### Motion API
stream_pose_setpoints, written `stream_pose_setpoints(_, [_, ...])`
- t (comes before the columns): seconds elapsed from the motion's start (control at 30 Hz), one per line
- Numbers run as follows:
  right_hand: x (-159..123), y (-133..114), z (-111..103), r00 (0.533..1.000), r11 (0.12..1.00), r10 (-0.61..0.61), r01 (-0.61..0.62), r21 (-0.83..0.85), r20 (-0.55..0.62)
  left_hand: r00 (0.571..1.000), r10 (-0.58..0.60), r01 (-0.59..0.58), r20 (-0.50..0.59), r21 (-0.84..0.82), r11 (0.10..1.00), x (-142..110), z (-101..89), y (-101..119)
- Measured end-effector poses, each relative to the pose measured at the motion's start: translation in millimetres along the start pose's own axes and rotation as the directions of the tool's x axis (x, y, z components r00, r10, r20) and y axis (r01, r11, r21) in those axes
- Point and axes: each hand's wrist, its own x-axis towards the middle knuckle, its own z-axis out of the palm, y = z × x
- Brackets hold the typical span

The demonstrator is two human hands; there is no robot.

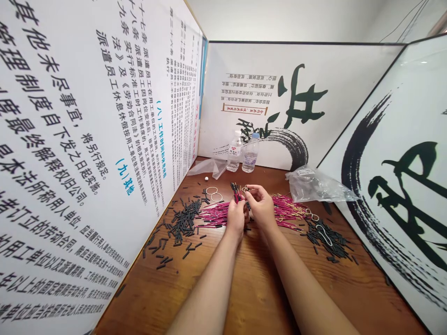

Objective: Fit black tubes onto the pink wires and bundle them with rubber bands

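Observation:
My left hand (237, 215) is closed round an upright bundle of thin magenta wires (236, 190) with black sleeves at their tips. Close beside it, my right hand (261, 204) pinches what looks like a small pale rubber band (244, 189) between thumb and forefinger. Under and behind both hands lie many more magenta wires (214, 214), spreading left and right; those on the right (288, 209) show gold-coloured ends. A heap of short black sleeves (185, 221) is to the left, and another black heap (333, 242) is to the right.
Loose white rubber bands (216, 197) lie near both heaps. Two plastic bottles (250, 156) stand at the back of the wooden table (209, 279). Clear plastic bags (316, 185) lie at the back right and back left. Printed panels (244, 56) enclose three sides.

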Motion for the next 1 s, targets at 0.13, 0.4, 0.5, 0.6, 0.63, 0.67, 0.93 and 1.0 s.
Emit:
stream_pose_setpoints(0.13, [-0.5, 2.6, 1.3, 1.000, 1.000, -0.014, 0.014, -0.001, -0.019, 1.000, -0.003, 0.003, -0.008, 0.011, 1.000, 0.4, 0.0, -0.7])
stream_pose_setpoints(0.4, [-0.3, 7.6, 0.8, 0.998, 0.998, -0.051, 0.050, -0.047, -0.023, 1.000, -0.003, 0.003, -0.001, 0.017, 1.000, 0.4, -0.4, -2.2])
stream_pose_setpoints(0.5, [-0.2, 8.3, 0.9, 0.998, 0.997, -0.055, 0.053, -0.054, -0.023, 1.000, -0.003, 0.003, -0.010, 0.016, 1.000, 0.3, 0.0, -2.3])
stream_pose_setpoints(0.6, [-0.8, 8.6, 1.2, 0.998, 0.997, -0.050, 0.049, -0.065, -0.026, 1.000, -0.010, 0.010, -0.023, 0.016, 1.000, -0.1, 0.7, -2.5])
stream_pose_setpoints(0.63, [-1.2, 8.7, 1.4, 0.998, 0.996, -0.050, 0.048, -0.071, -0.027, 0.999, -0.012, 0.013, -0.030, 0.018, 1.000, -0.2, 0.9, -2.7])
stream_pose_setpoints(0.67, [-1.8, 8.8, 1.7, 0.998, 0.996, -0.050, 0.048, -0.079, -0.026, 0.999, -0.014, 0.015, -0.038, 0.021, 1.000, -0.3, 1.1, -3.0])
stream_pose_setpoints(0.93, [-6.4, 12.7, 4.9, 0.997, 0.992, -0.078, 0.075, -0.106, -0.024, 0.997, 0.000, 0.002, -0.073, 0.021, 1.000, 0.2, 0.7, -4.8])
stream_pose_setpoints(1.0, [-6.9, 13.1, 5.2, 0.995, 0.989, -0.094, 0.091, -0.119, -0.023, 0.997, -0.001, 0.003, -0.076, 0.024, 1.000, 0.1, 0.5, -4.6])
